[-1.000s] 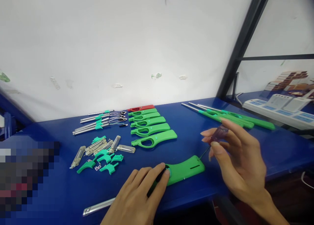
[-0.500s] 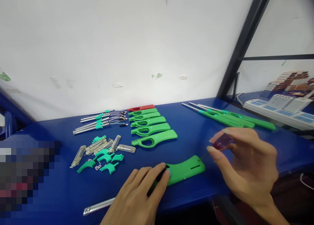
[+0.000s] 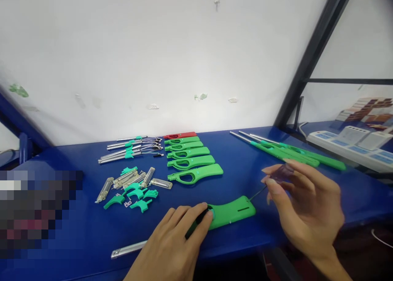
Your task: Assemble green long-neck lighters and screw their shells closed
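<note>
A green lighter [image 3: 231, 212] with a metal tube [image 3: 129, 249] lies near the table's front edge. My left hand [image 3: 178, 240] rests over its middle, fingers pressed on it around the trigger opening. In my right hand [image 3: 310, 207], thumb and fingers pinch the purple see-through handle of a screwdriver [image 3: 281, 172]. Its thin shaft reaches the right end of the green lighter. Behind them, several green shell halves [image 3: 199, 173] and one red shell half [image 3: 181, 135] lie in a column.
Metal tubes with wires [image 3: 123, 153], clear fuel tanks [image 3: 161, 183] and teal triggers [image 3: 141, 205] lie on the left. Green lighters [image 3: 325, 160] lie at the back right, near a white power strip [image 3: 340, 148]. A black frame post [image 3: 303, 64] rises behind.
The view has shifted slightly. The screwdriver in my right hand has tilted and turned a little, and more of its shaft shows. My left hand keeps its place on the lighter.
</note>
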The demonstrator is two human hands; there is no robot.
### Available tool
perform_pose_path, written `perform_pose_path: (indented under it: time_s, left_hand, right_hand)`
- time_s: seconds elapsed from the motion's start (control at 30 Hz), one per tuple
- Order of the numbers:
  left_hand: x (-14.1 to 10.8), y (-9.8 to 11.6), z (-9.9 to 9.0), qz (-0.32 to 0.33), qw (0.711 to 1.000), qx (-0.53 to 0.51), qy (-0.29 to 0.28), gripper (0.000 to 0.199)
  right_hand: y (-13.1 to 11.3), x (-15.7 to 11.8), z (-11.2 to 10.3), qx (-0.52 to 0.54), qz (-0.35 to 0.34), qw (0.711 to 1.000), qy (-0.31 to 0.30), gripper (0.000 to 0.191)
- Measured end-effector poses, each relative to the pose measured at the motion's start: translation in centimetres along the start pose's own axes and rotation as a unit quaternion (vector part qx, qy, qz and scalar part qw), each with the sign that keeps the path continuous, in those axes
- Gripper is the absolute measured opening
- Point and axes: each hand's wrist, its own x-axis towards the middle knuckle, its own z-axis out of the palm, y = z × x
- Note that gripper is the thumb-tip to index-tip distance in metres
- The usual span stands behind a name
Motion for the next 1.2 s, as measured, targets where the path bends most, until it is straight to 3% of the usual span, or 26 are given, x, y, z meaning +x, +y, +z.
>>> perform_pose_path:
  time_s: [0.47, 0.63, 0.73, 0.97, 1.2]
  left_hand:
    - [0.00, 0.02, -0.14, -0.010, 1.000, 0.014, 0.006, 0.071]
    - [-0.13, -0.11, 0.22, 0.005, 1.000, 0.017, 0.006, 0.071]
    - [-0.26, -0.22, 0.49, 0.001, 1.000, 0.017, 0.002, 0.073]
    - [-0.20, 0.01, 0.31, -0.008, 1.000, 0.003, -0.003, 0.073]
    - [0.07, 0.19, -0.12, -0.015, 1.000, -0.006, -0.021, 0.071]
  right_hand:
    - [0.06, -0.13, -0.11, -0.008, 0.006, 0.998, -0.061, 0.071]
    - [0.03, 0.05, -0.22, -0.007, -0.011, 0.999, -0.038, 0.067]
    - [0.16, -0.14, -0.20, -0.016, 0.009, 0.998, -0.054, 0.070]
    - [0.34, -0.27, -0.11, -0.019, -0.023, 0.998, -0.055, 0.083]
    - [0.15, -0.08, 0.11, -0.023, 0.019, 0.997, -0.074, 0.072]
